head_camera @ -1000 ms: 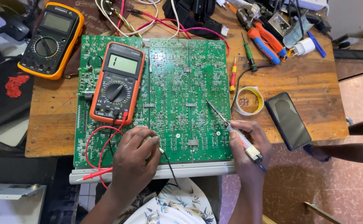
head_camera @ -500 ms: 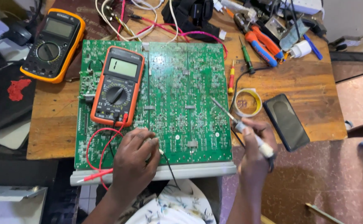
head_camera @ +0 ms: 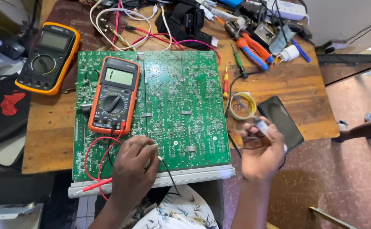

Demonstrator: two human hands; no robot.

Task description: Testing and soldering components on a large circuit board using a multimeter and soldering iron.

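A large green circuit board lies on the wooden table. An orange multimeter rests on the board's left part, with red and black leads curling below it. My left hand presses on the board's near edge and pinches a black probe whose tip touches the board. My right hand, blurred, is off the board's right edge and grips a soldering iron with a pale handle, next to a black phone.
A second, yellow multimeter lies at the back left. A roll of tape, small screwdrivers, pliers with orange and blue handles and tangled cables crowd the back. Another person's foot shows at right.
My right hand has drawn the soldering iron off the board to the right, toward the phone. My left hand has stayed on the probe at the near edge.
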